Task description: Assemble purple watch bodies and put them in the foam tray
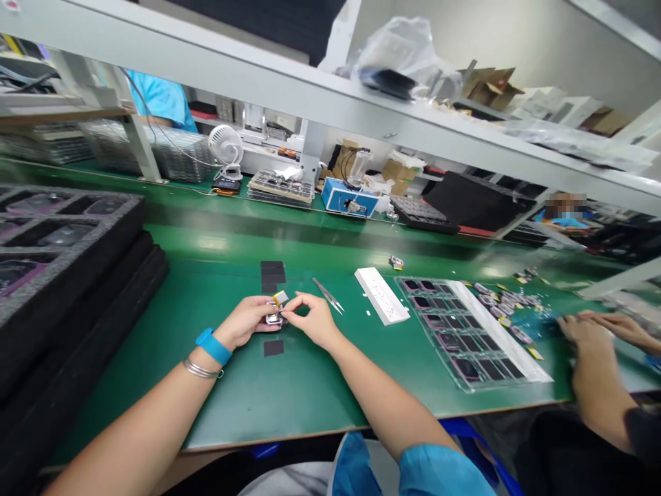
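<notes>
My left hand and my right hand meet over the green bench top. Between their fingertips sits a small metallic part with a yellow tab. Fingers of both hands are pinched on it. A blue band and a metal bangle circle my left wrist. A small black square pad lies just below the hands. Metal tweezers lie just beyond my right hand.
Stacked black foam trays fill the left. Black pads, a white strip and a clear tray of small dark parts lie beyond and right. Another person's hands work among loose parts at far right. A shelf rail crosses overhead.
</notes>
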`<state>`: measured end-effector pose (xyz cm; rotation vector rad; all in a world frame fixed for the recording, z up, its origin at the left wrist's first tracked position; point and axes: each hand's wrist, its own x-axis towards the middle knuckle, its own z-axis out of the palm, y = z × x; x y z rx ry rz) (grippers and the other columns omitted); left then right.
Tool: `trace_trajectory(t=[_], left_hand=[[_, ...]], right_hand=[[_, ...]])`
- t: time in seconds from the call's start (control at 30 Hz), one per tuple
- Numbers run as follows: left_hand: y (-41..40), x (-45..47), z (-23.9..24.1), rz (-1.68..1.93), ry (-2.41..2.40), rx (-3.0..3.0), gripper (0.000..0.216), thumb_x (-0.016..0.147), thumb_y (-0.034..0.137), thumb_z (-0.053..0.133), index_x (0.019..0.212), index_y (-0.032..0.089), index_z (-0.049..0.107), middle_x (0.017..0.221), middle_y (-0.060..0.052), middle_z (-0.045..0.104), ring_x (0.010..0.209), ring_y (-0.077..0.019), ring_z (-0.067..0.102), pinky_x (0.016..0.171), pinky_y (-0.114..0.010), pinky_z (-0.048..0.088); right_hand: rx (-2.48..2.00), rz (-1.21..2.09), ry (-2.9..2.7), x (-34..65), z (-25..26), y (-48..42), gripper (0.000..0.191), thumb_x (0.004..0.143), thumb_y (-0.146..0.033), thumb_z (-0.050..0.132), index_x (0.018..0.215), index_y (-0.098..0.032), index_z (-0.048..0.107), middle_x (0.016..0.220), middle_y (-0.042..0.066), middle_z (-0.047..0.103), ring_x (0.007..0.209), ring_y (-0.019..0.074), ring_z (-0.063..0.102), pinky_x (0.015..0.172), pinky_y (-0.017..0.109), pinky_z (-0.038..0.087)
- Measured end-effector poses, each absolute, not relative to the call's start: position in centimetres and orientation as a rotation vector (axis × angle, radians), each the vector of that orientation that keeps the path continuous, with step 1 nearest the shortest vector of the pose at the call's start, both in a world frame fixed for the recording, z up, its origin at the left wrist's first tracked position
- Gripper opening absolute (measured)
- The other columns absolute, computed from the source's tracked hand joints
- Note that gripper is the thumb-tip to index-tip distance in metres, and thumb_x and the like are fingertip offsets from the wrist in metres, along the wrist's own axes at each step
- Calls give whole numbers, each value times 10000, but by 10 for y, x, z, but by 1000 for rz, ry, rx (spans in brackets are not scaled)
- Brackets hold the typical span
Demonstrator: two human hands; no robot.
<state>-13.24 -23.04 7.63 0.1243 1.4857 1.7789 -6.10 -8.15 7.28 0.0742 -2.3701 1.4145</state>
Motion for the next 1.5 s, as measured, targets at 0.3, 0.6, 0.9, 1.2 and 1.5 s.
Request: trace_trajectory(t=[0.3,0.6,0.9,1.2,1.5], left_hand=[[-229,-131,76,1718,1525,168,165,615,200,734,747,111,693,684,-58,669,619,-140,624,570,-237,540],[-228,-132,74,1704,1539,180,185,606,222,744,749,117,691,685,-56,669,628,-142,624,586,-243,540],[-228,-130,74,1729,1524,177,152,588,191,741,705,114,683,637,-30,645,550,-104,596,562,-214,537],[-228,-131,73,1725,1532,164,181,627,181,726,790,110,692,676,-61,675,608,-139,638,553,-215,534],[-231,-129,78,1721,1412,231,305,624,143,700,929,135,688,897,-77,700,815,-179,655,746,-282,540]], right_hand=[[166,1688,-2340,-58,64,-80,199,726,-227,647,843,-194,490,783,-10,631,711,120,600,730,278,491],[171,1608,-2396,-58,63,-82,176,739,-223,635,823,-199,482,798,-9,633,735,124,608,744,284,489],[194,1241,-2540,-56,67,-89,133,730,-125,611,780,-203,516,761,-16,598,745,133,571,793,299,459],[-208,1531,-2325,-64,59,-81,457,612,-270,741,1001,-184,519,1010,52,570,916,158,562,854,324,462],[-180,1670,-2192,-65,60,-84,150,749,-316,624,753,-167,612,750,4,652,704,131,607,704,253,481]])
